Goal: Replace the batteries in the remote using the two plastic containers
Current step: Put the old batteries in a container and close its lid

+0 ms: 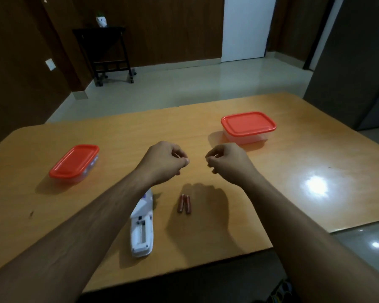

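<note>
A clear box with a red lid (74,164) sits on the bench (293,182), far to the left of the fingers. The left hand (162,164) floats above the bench. Its fingers (179,155) are curled in and hold nothing I can see. The white remote (141,228) lies below this hand, back side up, with its battery slot open. Two small red batteries (184,203) lie side by side just right of the remote, below both hands. The right hand (227,164) has curled fingers too. Another red-lid box (248,127) sits past the right hand.
</note>
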